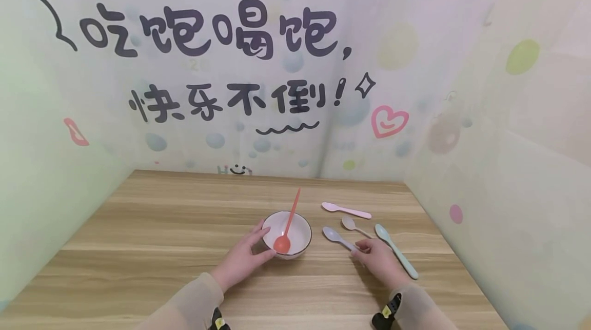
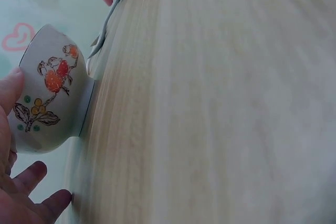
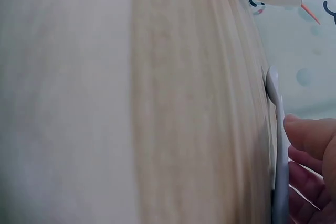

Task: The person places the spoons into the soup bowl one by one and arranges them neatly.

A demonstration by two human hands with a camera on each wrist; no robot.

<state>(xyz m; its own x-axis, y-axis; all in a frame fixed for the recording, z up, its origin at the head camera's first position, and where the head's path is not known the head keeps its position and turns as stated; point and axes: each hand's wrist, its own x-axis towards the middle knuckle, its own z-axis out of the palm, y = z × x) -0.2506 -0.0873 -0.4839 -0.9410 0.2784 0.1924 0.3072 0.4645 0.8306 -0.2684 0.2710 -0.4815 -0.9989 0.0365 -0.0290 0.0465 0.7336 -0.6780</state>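
Note:
My left hand point(image 1: 244, 259) holds the white bowl point(image 1: 300, 240) at its left and near side, thumb at the rim. Fruit decoration shows on the bowl point(image 2: 52, 85) in the left wrist view; some fingers there are splayed below it. An orange-red spoon point(image 1: 292, 217) leans inside, its handle rising past the far rim. My right hand point(image 1: 378, 260) pinches the handle of a lavender-blue spoon point(image 1: 333, 235) between thumb and fingers, low over the table. Beside it lie a greyish-beige spoon point(image 1: 349, 223), partly hidden by the hand, and a mint-green spoon point(image 1: 396, 250).
A pink spoon point(image 1: 346, 210) lies behind the others. Everything stands on a wood-grain table point(image 1: 161, 222). Pale printed walls point(image 1: 277, 155) with dark lettering and coloured spots enclose its back and sides.

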